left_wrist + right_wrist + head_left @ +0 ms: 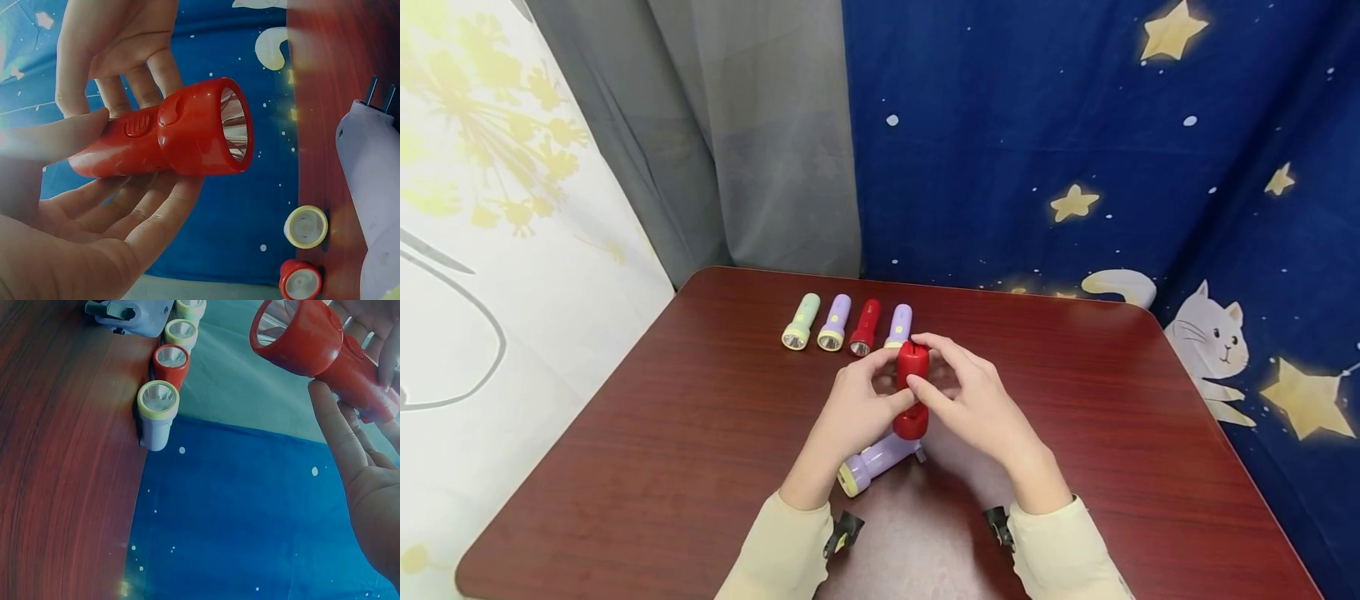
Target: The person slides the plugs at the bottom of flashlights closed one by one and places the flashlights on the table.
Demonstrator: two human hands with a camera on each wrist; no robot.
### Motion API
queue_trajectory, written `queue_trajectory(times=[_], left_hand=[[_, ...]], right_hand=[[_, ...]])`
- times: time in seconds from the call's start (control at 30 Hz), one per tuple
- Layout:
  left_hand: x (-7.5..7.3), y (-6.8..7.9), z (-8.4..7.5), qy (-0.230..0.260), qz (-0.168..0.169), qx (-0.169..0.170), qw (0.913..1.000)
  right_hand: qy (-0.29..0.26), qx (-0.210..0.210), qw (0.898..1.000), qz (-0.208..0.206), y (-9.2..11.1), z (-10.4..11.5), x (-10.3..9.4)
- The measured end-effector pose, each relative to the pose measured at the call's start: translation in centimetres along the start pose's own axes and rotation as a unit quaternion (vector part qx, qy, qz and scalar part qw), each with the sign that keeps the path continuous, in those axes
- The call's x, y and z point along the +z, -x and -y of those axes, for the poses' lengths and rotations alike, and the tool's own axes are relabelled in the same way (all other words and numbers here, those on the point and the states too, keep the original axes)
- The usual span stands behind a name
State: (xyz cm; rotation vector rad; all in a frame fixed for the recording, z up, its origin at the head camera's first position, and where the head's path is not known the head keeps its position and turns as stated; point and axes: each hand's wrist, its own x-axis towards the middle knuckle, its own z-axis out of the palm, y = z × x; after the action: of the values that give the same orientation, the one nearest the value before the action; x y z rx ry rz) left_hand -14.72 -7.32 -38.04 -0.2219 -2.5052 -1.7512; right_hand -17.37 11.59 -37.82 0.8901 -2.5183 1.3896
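Observation:
A red flashlight (913, 367) is held up over the table between both hands, its lens end facing down in the head view. My left hand (859, 410) grips its left side, with the thumb across the body near the ribbed switch in the left wrist view. From the other side my right hand (973, 406) holds it too, fingertips along the body. The clear lens (235, 125) shows inside the red rim. Below the hands, a lilac flashlight (883, 456) with a pale yellow rim lies on its side, two metal plug prongs (381, 94) sticking out of its end.
On the dark red wooden table (700, 433), a row stands toward the back: a green flashlight (801, 322), a lilac one (834, 322), a red one (865, 327) and another lilac one (899, 323), partly behind the hands. Curtains (1000, 167) hang behind the table.

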Motion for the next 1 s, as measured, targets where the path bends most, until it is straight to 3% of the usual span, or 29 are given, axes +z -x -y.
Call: queue_trajectory(times=[0.5, 1.0], left_hand=[[0.39, -0.86, 0.58, 0.003, 0.018, -0.003, 0.9998], [0.28, -0.48, 0.44, -0.002, 0.023, -0.009, 0.9997]], right_hand=[[0.007, 0.001, 1.0, -0.007, 0.13, -0.77, -0.01], [0.012, -0.001, 1.0, -0.004, 0.36, -0.71, 0.03]])
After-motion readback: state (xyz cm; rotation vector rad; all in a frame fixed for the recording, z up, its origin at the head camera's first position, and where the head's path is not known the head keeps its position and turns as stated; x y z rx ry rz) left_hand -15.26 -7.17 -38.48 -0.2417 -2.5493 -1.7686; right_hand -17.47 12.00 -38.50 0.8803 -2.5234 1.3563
